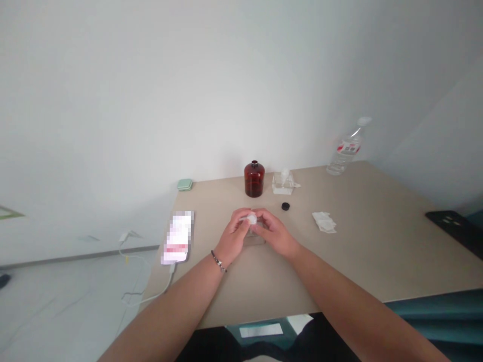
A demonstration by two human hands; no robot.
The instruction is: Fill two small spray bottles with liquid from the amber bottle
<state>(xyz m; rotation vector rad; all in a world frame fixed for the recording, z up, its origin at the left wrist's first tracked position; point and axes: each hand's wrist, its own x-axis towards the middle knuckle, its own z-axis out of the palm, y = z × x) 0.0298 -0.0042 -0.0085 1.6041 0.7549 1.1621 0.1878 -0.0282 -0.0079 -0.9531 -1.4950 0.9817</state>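
My left hand (234, 234) and my right hand (274, 233) meet near the middle of the table, their fingers closed around a small white cap-like piece (251, 219). Its exact kind is too small to tell. A clear, boxy see-through object (254, 238) shows under the fingers, partly hidden by them. Behind my hands stands a dark red-brown bottle (254, 180) with an open neck. To their right, a small black cap (286, 206) lies on the tabletop.
A clear tissue box (283, 183) stands beside the brown bottle. Further right are a crumpled tissue (324, 222), a clear plastic water bottle (345, 151) and a dark phone (453, 231). At left lie a charging phone (178, 238), its white cable (166, 286) and a green case (184, 184).
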